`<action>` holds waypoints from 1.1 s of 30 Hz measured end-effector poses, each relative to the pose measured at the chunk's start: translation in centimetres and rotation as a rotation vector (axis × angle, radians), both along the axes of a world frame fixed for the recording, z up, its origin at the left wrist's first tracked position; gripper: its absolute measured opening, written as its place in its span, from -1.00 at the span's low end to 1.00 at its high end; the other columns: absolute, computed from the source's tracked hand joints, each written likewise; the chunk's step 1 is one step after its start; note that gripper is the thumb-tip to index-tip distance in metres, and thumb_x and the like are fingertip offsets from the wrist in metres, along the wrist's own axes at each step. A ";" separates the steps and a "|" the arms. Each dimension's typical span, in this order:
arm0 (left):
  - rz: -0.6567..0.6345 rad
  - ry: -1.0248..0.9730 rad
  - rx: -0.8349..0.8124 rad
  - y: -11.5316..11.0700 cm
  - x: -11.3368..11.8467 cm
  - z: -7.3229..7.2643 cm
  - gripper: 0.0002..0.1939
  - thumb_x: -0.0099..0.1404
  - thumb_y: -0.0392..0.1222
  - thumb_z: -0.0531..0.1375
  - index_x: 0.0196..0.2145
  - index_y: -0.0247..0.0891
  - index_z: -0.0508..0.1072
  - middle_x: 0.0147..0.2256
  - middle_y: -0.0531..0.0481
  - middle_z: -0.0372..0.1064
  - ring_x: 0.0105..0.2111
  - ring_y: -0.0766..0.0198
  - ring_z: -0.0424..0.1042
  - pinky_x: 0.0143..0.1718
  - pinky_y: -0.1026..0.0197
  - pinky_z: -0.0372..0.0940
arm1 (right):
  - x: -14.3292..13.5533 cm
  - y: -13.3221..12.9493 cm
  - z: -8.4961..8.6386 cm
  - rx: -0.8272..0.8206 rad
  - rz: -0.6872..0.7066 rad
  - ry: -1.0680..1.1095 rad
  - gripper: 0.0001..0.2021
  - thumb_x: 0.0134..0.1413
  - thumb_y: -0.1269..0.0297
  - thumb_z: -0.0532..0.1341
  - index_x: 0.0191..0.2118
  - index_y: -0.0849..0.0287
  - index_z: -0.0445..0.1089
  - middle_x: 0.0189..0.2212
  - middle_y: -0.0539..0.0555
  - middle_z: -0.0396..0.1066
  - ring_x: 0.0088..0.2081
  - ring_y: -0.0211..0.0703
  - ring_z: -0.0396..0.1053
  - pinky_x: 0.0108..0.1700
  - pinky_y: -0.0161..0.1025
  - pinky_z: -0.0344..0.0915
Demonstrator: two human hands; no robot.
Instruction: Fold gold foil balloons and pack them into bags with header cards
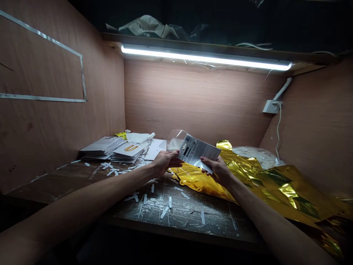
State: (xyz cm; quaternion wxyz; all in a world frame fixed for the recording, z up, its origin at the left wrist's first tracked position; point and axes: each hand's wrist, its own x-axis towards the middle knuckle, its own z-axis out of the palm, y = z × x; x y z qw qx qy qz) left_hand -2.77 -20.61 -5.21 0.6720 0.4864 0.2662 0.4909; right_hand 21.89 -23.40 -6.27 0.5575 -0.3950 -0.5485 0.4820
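A printed card in a clear plastic sleeve [199, 151] is held up and tilted over the table, its text side facing me. My left hand [166, 162] pinches its left end near the hang hole. Around the lower right end is my right hand [216, 168], thumb on the front and fingers behind. Clear film sticks out past the card's upper left. Below and behind both hands lies shiny gold foil [204, 182], spreading far to the right.
Stacked white cards [103, 147] and a pile topped by a gold U picture [130, 148] stand at the left. White paper strips [164, 212] litter the dark table [187, 217]. Clear plastic [256, 154] lies at the back right. Wooden walls enclose the table beneath a lit tube [206, 58].
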 end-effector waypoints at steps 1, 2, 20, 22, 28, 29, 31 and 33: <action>-0.001 -0.003 -0.001 -0.1 0.0 -0.1 -0.79 0.42 -0.25 0.24 -0.29 -0.47 0.59 -0.32 -0.33 0.61 -0.33 0.07 0.64 -0.21 0.06 0.56 | 0.0 0.0 0.0 0.012 -0.019 -0.003 -0.55 -0.13 0.09 0.51 -0.20 0.14 0.34 -0.44 0.09 0.46 -0.58 -0.17 0.40 -0.71 -0.28 0.25; 0.001 -0.007 -0.002 -0.2 0.1 -0.2 -0.81 0.40 -0.24 0.27 -0.30 -0.46 0.59 -0.34 -0.31 0.60 -0.34 0.07 0.64 -0.21 0.06 0.55 | -0.1 0.0 -0.1 0.026 -0.041 -0.009 -0.55 -0.13 0.09 0.51 -0.19 0.14 0.34 -0.44 0.08 0.45 -0.58 -0.17 0.40 -0.71 -0.27 0.25; 0.232 -0.324 0.012 1.1 -0.5 1.2 -0.92 0.25 -0.41 0.35 -0.26 -0.44 0.63 -0.25 -0.19 0.64 -0.34 0.26 0.60 -0.29 0.28 0.52 | -2.0 -0.8 0.4 0.118 -0.035 -0.008 -0.59 -0.16 0.00 0.51 -0.38 0.29 0.57 -0.50 0.18 0.56 -0.49 -0.10 0.54 -0.52 -0.31 0.46; 0.241 -0.352 -0.031 0.9 -0.3 1.2 -0.92 0.26 -0.42 0.35 -0.25 -0.43 0.62 -0.25 -0.17 0.64 -0.34 0.25 0.61 -0.28 0.26 0.53 | -2.1 -1.1 0.6 0.163 -0.079 -0.027 -0.61 -0.16 0.00 0.50 -0.38 0.28 0.59 -0.49 0.18 0.58 -0.47 -0.07 0.56 -0.53 -0.31 0.46; 0.188 -0.252 -0.191 -1.4 2.0 -0.8 -0.89 0.23 -0.36 0.40 -0.27 -0.44 0.60 -0.20 -0.25 0.63 -0.30 0.17 0.62 -0.22 0.20 0.56 | -3.5 -1.2 0.5 0.245 -0.109 -0.096 -0.63 -0.10 0.00 0.47 -0.42 0.27 0.58 -0.54 0.12 0.54 -0.52 -0.11 0.54 -0.53 -0.30 0.48; 0.143 -0.226 -0.192 -1.5 2.1 -1.0 -0.88 0.23 -0.35 0.40 -0.27 -0.45 0.60 -0.20 -0.26 0.62 -0.29 0.16 0.62 -0.20 0.19 0.56 | -3.5 -1.2 0.5 0.241 -0.107 -0.101 -0.63 -0.10 0.00 0.47 -0.41 0.27 0.58 -0.55 0.12 0.54 -0.52 -0.11 0.54 -0.53 -0.30 0.48; 0.053 -0.214 -0.162 -1.2 2.1 -0.9 -0.84 0.24 -0.31 0.40 -0.23 -0.45 0.61 -0.17 -0.28 0.62 -0.26 0.13 0.62 -0.18 0.17 0.56 | -3.3 -1.0 0.4 0.237 -0.108 -0.108 -0.63 -0.10 0.00 0.47 -0.42 0.27 0.57 -0.55 0.12 0.53 -0.52 -0.11 0.54 -0.54 -0.31 0.47; 0.052 -0.261 -0.093 -0.3 1.5 -0.2 -0.81 0.25 -0.28 0.40 -0.19 -0.43 0.61 -0.18 -0.25 0.62 -0.25 0.13 0.62 -0.16 0.16 0.55 | -2.9 -0.8 0.4 0.238 -0.123 -0.107 -0.62 -0.12 -0.01 0.47 -0.45 0.28 0.55 -0.55 0.11 0.52 -0.52 -0.12 0.54 -0.57 -0.33 0.44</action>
